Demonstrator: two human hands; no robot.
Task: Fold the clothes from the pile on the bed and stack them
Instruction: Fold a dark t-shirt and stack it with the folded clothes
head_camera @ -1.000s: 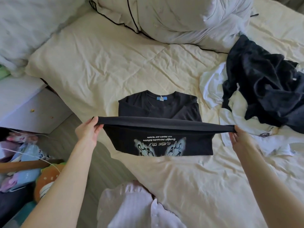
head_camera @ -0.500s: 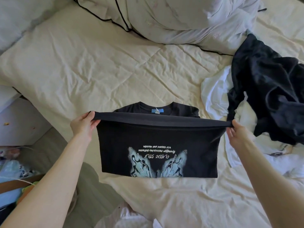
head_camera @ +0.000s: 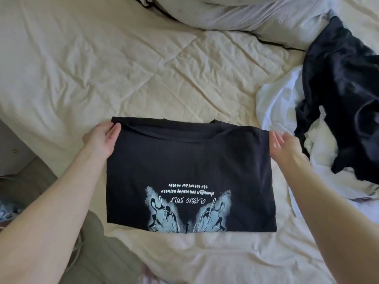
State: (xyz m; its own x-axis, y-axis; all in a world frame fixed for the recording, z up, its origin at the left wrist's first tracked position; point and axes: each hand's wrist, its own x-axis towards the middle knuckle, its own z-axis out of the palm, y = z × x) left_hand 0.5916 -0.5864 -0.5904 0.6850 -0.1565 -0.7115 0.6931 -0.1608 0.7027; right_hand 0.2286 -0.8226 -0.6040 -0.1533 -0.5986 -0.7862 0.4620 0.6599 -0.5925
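progress: one black t-shirt point(head_camera: 190, 171) lies on the cream bed cover point(head_camera: 123, 74), folded bottom-over-top into a compact rectangle. no finished stack is visible. judged from this, the task is at an early stage: this garment needs at most one more fold or a transfer, and the pile point(head_camera: 328, 111) of dark and white clothes to the right is not yet folded.

location: the t-shirt rests flat near the front edge of the bed, between both hands, just beside the pile.

orientation: the long axis of the folded rectangle runs left to right, though the shape is close to square. the butterfly print and its lettering read upside down from the wearer's view, at the near edge. the loose hem edge lies at the far side, over the collar.

hands: the left hand point(head_camera: 101, 140) pinches the far left corner, thumb over fabric, fingers beneath. the right hand point(head_camera: 284, 143) is at the far right corner, palm turned inward, fingers relaxed and slightly spread, gripping nothing; contact with the edge cannot be confirmed.
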